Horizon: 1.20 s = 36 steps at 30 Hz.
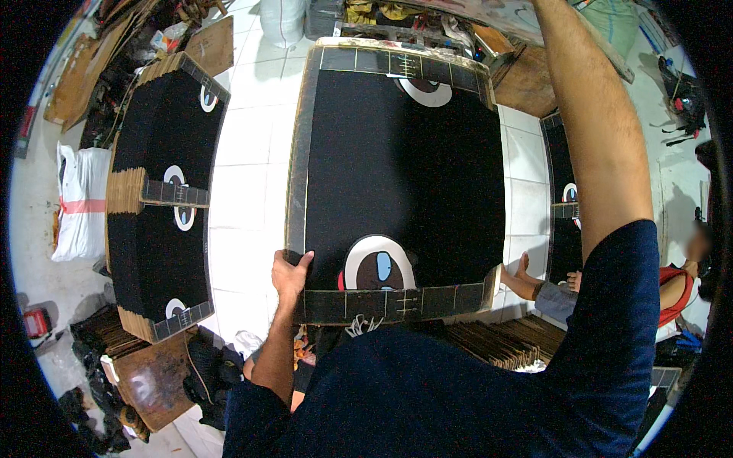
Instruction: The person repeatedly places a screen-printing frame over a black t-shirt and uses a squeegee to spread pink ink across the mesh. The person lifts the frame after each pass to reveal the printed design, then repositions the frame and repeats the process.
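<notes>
A board covered in black fabric (pixel 405 168) lies in front of me, with large printed cartoon eyes at its near and far ends. Dark strips with pale ruled marks (pixel 366 305) run across both of those ends. My left hand (pixel 289 273) is closed on the board's left edge near the close corner, thumb on top; its other fingers are partly hidden. My right arm (pixel 603 137) reaches up and forward past the top rim of the picture, so the right hand is out of sight. A pale-edged framed panel (pixel 496 17) slants beyond the board, next to that arm.
Another person's hand (pixel 521 281) is at the board's near right corner. Stacked black-covered boards (pixel 156 145) stand on the left, and a similar one (pixel 560 156) on the right. Cardboard sheets (pixel 496 341) sit below the near edge. White floor tiles (pixel 248 175) show between the boards.
</notes>
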Available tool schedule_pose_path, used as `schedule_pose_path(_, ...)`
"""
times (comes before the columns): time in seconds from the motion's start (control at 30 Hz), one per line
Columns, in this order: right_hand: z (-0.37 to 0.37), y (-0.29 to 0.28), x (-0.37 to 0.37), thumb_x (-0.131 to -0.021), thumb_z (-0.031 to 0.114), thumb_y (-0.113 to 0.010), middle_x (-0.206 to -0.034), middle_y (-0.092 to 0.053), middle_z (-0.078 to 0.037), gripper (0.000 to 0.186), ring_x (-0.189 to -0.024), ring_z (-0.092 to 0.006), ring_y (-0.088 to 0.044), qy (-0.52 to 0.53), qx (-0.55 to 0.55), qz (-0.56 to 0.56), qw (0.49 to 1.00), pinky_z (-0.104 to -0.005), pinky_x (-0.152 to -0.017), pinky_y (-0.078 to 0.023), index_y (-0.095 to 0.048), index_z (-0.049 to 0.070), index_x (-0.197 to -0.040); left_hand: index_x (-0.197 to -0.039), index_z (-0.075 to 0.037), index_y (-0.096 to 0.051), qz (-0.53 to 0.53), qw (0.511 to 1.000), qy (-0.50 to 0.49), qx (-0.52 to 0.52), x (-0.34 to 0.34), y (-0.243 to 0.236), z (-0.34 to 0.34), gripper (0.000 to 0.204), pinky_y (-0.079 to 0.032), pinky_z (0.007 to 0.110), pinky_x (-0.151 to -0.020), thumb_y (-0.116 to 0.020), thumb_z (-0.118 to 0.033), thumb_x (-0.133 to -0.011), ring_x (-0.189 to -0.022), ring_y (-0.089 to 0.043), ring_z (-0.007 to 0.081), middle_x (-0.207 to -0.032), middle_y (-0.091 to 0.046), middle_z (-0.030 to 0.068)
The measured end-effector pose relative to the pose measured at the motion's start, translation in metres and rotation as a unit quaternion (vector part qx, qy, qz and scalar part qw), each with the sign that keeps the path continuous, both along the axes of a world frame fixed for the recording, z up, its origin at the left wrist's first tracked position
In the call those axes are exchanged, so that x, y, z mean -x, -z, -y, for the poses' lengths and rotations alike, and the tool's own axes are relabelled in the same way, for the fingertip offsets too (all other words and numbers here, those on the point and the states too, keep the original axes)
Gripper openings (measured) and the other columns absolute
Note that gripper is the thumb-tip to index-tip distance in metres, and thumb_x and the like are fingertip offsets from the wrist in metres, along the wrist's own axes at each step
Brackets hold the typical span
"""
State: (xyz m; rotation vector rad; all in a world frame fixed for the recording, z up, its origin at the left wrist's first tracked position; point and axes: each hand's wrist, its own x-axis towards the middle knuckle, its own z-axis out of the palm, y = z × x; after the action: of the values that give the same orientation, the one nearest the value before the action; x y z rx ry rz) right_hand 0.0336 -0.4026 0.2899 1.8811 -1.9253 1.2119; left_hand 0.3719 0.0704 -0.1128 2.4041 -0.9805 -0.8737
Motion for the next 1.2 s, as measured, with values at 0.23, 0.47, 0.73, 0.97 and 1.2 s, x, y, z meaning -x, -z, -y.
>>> schedule_pose_path(0.23, 0.011, -0.005, 0.003, -0.09, 0.037, -0.07, -0.122, -0.073, -0.016, 0.043, -0.114, -0.0365, -0.069, -0.011, 0.003, 0.001, 1.0, -0.0453, -0.096, -0.054, -0.069, 0.018, -0.129, -0.109, 0.005, -0.068, 0.054, 0.998, -0.025, 0.0, 0.013, -0.014, 0.007, 0.064, -0.055, 0.046, -0.084, -0.09, -0.045, -0.075, -0.092, -0.072, 0.0382, -0.097, -0.075, 0.0204)
schedule_pose_path(0.47, 0.029, -0.01, 0.009, -0.087, 0.037, -0.071, -0.123, -0.072, -0.019, 0.045, -0.115, -0.0373, -0.069, -0.023, -0.002, -0.003, 1.0, -0.0451, -0.097, -0.054, -0.07, 0.019, -0.128, -0.126, 0.006, -0.059, 0.058, 0.998, -0.026, -0.009, 0.017, -0.031, 0.027, 0.078, -0.053, 0.047, -0.095, -0.088, -0.046, -0.075, -0.105, -0.07, 0.041, -0.112, -0.073, 0.0251)
schedule_pose_path(0.73, 0.032, -0.013, 0.009, -0.086, 0.036, -0.072, -0.12, -0.072, -0.02, 0.046, -0.112, -0.039, -0.069, -0.034, 0.042, -0.024, 0.998, -0.0465, -0.095, -0.055, -0.07, 0.016, -0.127, -0.122, 0.006, -0.056, 0.045, 0.998, -0.045, 0.02, 0.009, 0.007, 0.026, 0.081, -0.051, 0.047, -0.097, -0.091, -0.046, -0.072, -0.11, -0.064, 0.0412, -0.114, -0.065, 0.0257)
schedule_pose_path(0.97, -0.036, 0.034, 0.008, -0.086, 0.019, -0.069, -0.104, -0.074, -0.02, 0.023, -0.1, -0.0412, -0.07, -0.095, 0.055, 0.03, 0.993, -0.0466, -0.086, -0.055, -0.072, 0.01, -0.108, -0.13, 0.003, -0.055, 0.127, 0.991, -0.018, 0.02, 0.024, 0.006, 0.044, 0.081, -0.044, 0.054, -0.104, -0.084, -0.053, -0.079, -0.123, -0.054, 0.0393, -0.128, -0.056, 0.023)
schedule_pose_path(1.2, -0.109, 0.168, 0.018, -0.086, 0.01, -0.072, -0.114, -0.074, -0.014, 0.031, -0.103, -0.0319, -0.072, -0.186, 0.181, 0.035, 0.965, -0.0397, -0.091, -0.056, -0.07, 0.009, -0.116, -0.149, 0.001, -0.044, -0.517, 0.796, -0.018, 0.315, 0.142, -0.128, 0.211, 0.083, -0.046, 0.048, -0.108, -0.072, -0.053, -0.093, -0.131, -0.055, 0.0336, -0.145, -0.054, 0.0202)
